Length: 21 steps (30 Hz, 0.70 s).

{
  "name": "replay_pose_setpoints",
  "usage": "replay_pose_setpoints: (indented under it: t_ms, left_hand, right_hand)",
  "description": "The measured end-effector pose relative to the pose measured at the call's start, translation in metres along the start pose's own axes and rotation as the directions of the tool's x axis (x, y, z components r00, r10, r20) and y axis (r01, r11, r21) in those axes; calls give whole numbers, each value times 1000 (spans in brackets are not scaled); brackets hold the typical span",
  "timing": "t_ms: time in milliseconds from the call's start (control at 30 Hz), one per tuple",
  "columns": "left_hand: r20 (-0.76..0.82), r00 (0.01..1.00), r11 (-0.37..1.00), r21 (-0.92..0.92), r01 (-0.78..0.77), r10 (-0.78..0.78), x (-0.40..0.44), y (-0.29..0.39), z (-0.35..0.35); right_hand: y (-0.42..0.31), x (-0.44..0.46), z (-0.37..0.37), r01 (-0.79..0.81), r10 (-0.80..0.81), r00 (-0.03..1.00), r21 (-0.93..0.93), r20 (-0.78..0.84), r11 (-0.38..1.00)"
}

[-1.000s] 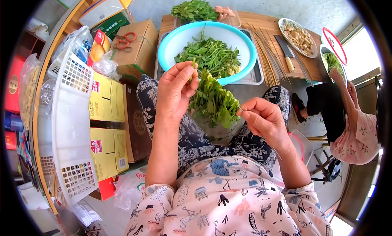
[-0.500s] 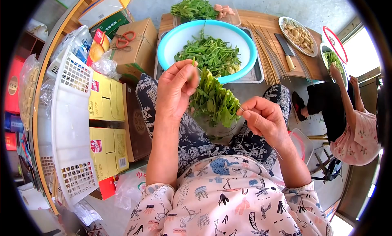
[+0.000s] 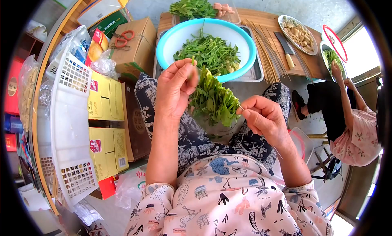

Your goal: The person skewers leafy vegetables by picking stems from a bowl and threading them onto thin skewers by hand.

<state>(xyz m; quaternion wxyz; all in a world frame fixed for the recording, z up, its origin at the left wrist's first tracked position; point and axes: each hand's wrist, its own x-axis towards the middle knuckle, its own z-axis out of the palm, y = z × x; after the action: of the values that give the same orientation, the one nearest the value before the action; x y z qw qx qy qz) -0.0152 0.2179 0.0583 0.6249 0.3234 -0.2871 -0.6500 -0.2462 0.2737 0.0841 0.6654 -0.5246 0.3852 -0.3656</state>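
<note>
skewer mostly hidden by bunched greens and right hand

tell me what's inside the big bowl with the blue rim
Inside the bowl, loose leafy greens lie in a heap over the middle. Whatever is under them, including most of the bottom, is covered.

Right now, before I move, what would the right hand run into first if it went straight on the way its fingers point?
Most likely the bunch of leafy greens threaded on the skewer that the right hand pinches; depth is hard to judge from this one view.
</note>
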Motion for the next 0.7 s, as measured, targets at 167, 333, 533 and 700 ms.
replay_pose_setpoints:
  t_ms: [167,333,533,700]
  left_hand:
    - [-3,1000,1000,3,-4,4,0,0,0]
    - [-6,1000,1000,2,3,-3,0,0,0]
    - [-8,1000,1000,6,8,-8,0,-1,0]
    - [-4,1000,1000,10,8,-8,0,-1,0]
  right_hand:
    - [-1,0,1,2,-2,1000,-5,-17,1000]
    - [1,1,0,3,-3,1000,4,-7,1000]
    - [2,0,-1,9,-9,1000,17,0,1000]
    - [3,0,-2,14,-14,1000,15,-2,1000]
